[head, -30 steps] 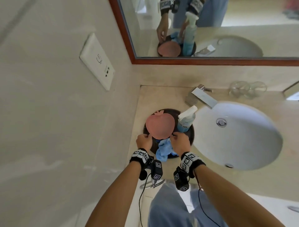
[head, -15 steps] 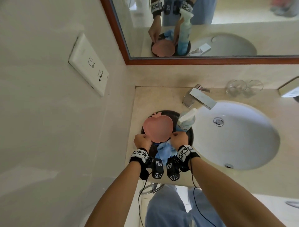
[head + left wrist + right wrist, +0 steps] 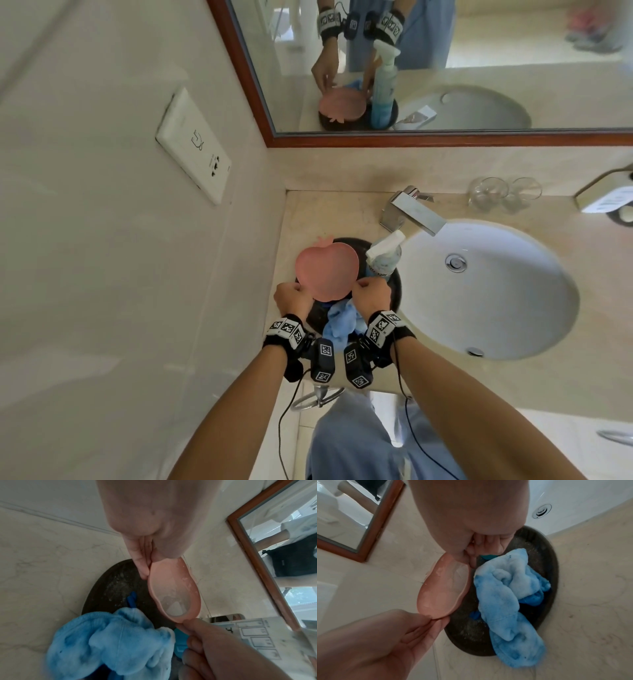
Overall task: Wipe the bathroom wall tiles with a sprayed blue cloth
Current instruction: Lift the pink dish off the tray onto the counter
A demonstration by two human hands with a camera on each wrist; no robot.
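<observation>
Head view: a pink apple-shaped dish (image 3: pixel 327 270) is held over the far left part of a dark round tray (image 3: pixel 395 291), which sits on the beige counter (image 3: pixel 342 212) near its left edge, between the wall tiles (image 3: pixel 120 274) and the white basin (image 3: pixel 513 308). The dish is pinched at its near left rim by the left hand (image 3: pixel 293 299) and at its near right rim by the right hand (image 3: pixel 371 298), fingers curled on both. The blue cloth (image 3: pixel 339 323) is seen crumpled on the tray's near edge, between the two wrists, touched by neither hand as far as can be told. A spray bottle (image 3: pixel 383 258) stands upright at the tray's far right edge, beside the chrome tap (image 3: pixel 411 214). Two clear glasses (image 3: pixel 503 193) are noted at the counter's back edge; a white socket plate (image 3: pixel 193 147) is fixed to the left wall; a wood-framed mirror (image 3: pixel 445 140) hangs above. Left wrist view: the dish (image 3: pixel 173 589) is seen edge-on, raised clear of the tray (image 3: pixel 111 588), its rim nipped between thumb and closed fingers (image 3: pixel 140 561) of the left hand, the right hand (image 3: pixel 214 649) gripping the opposite rim. The cloth (image 3: pixel 109 642) lies bunched below. Right wrist view: the dish (image 3: pixel 443 589) is again held at both ends; the cloth (image 3: pixel 505 601) is draped over the tray's (image 3: pixel 547 555) rim onto the counter.
</observation>
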